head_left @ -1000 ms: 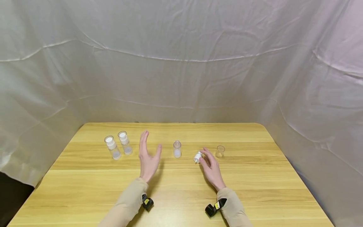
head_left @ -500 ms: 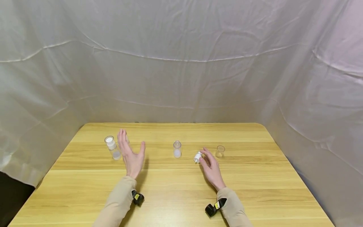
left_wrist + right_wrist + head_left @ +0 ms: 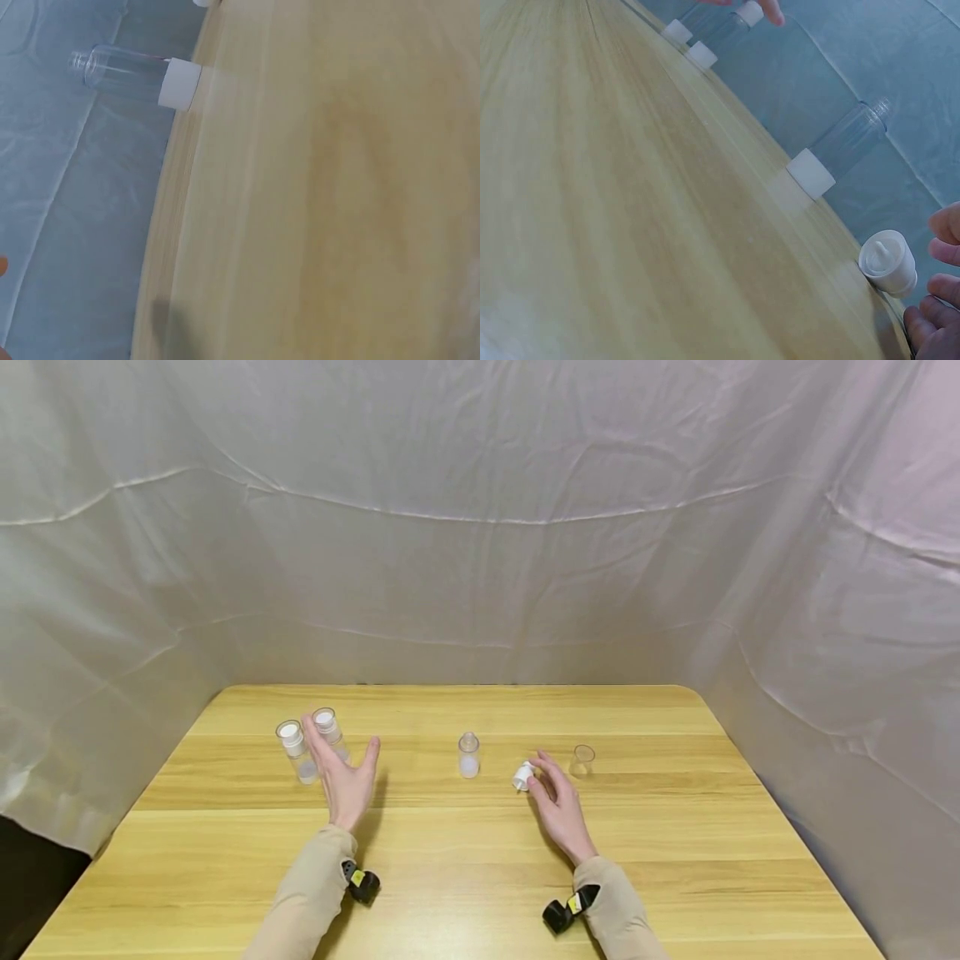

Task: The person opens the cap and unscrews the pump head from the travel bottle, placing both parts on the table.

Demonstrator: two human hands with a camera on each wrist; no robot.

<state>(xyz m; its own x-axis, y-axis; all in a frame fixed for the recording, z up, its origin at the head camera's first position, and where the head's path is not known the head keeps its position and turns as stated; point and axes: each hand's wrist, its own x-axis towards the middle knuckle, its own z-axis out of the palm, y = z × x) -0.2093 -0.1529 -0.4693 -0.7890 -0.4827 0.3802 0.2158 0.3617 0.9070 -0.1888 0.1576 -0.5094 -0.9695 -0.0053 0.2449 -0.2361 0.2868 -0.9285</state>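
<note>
My left hand [image 3: 347, 783], fingers straight and thumb spread, hovers before two clear bottles with white tops, the left one [image 3: 296, 752] and the right one [image 3: 330, 735]. Its fingers partly cover the right bottle. An uncapped clear bottle [image 3: 468, 756] stands mid-table; the left wrist view shows that bottle's threaded neck and white base [image 3: 180, 84]. My right hand [image 3: 561, 814] is beside a white pump head [image 3: 522, 775] on its side. In the right wrist view, the fingers [image 3: 945, 251] lie loosely bent, just apart from the pump head [image 3: 889, 262].
A clear cap [image 3: 582, 761] stands on the wooden table [image 3: 480, 877], right of the pump head. Grey cloth [image 3: 480, 568] hangs behind the table and along its sides. A black wrist camera [image 3: 365, 887] sits on the left sleeve, another [image 3: 558, 916] on the right.
My left hand has moved left, toward the pair of bottles, and its fingers now tilt further left. My right hand, the pump head and the mid-table bottle have stayed put.
</note>
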